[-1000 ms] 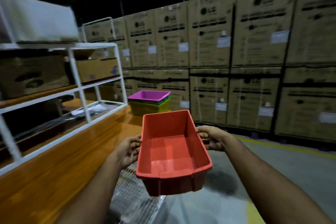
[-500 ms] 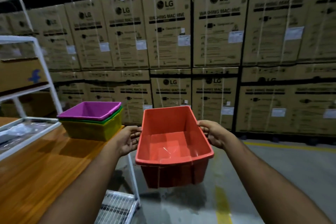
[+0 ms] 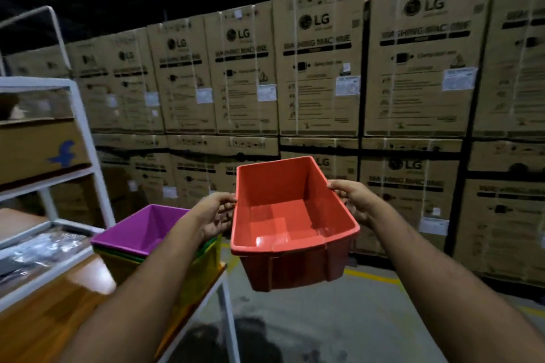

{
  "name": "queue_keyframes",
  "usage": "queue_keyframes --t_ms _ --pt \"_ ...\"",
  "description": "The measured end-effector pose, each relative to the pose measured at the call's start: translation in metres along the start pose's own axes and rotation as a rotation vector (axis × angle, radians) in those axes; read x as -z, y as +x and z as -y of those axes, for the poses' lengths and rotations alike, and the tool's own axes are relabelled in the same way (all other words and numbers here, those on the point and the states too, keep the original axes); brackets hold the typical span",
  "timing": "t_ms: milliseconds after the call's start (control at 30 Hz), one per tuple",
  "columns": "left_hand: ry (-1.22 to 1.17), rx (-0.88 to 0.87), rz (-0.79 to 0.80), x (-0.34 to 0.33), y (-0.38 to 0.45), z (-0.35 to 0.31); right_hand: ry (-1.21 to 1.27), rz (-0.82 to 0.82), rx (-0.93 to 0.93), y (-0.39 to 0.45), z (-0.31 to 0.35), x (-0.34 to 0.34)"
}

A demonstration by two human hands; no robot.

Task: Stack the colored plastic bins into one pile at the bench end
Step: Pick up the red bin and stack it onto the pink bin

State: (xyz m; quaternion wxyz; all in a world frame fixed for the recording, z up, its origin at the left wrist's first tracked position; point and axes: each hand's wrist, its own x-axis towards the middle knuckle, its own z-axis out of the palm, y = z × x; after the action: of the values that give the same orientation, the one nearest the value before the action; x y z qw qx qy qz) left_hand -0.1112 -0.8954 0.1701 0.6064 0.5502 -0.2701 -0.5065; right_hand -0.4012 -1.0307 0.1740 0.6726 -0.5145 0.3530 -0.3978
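Note:
I hold an empty red plastic bin (image 3: 290, 221) in the air with both hands, past the bench end and over the floor. My left hand (image 3: 213, 215) grips its left rim and my right hand (image 3: 352, 199) grips its right rim. To the left, a pile of nested bins stands on the end of the wooden bench (image 3: 47, 315): a purple bin (image 3: 138, 233) on top, a thin green rim under it, and a yellow bin (image 3: 206, 262) at the bottom. My left forearm hides part of the pile. The red bin hangs to the right of the pile and slightly above it.
A white metal shelf frame (image 3: 81, 132) with a cardboard box (image 3: 38, 147) rises over the bench on the left. A wall of stacked washing machine cartons (image 3: 321, 68) stands behind. Grey concrete floor (image 3: 339, 318) with a yellow line lies to the right of the bench.
I have walked closer to the bench end; the pile now looks larger and lies just beside my left hand. The red bin has risen slightly, still held by both hands.

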Motion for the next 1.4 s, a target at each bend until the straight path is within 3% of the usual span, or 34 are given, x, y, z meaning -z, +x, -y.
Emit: queue_keyframes --t_ms 200,433,700,967,1400 --pt "-0.019 -0.067 -0.178 0.074 0.051 -0.040 -0.004 0.257 -0.055 0.127 0.001 -0.086" --pt "0.006 -0.211 -0.566 0.144 0.071 -0.097 -0.045 0.603 -0.111 0.276 0.013 -0.224" --pt "-0.098 -0.266 -0.841 0.189 0.065 -0.112 -0.124 0.909 -0.172 0.356 -0.006 -0.339" --pt "-0.140 -0.190 -0.925 0.224 0.058 -0.083 -0.148 1.045 -0.266 0.375 -0.065 -0.373" --pt "-0.191 -0.175 -0.878 0.225 0.060 -0.041 -0.158 1.176 -0.298 0.388 -0.108 -0.368"
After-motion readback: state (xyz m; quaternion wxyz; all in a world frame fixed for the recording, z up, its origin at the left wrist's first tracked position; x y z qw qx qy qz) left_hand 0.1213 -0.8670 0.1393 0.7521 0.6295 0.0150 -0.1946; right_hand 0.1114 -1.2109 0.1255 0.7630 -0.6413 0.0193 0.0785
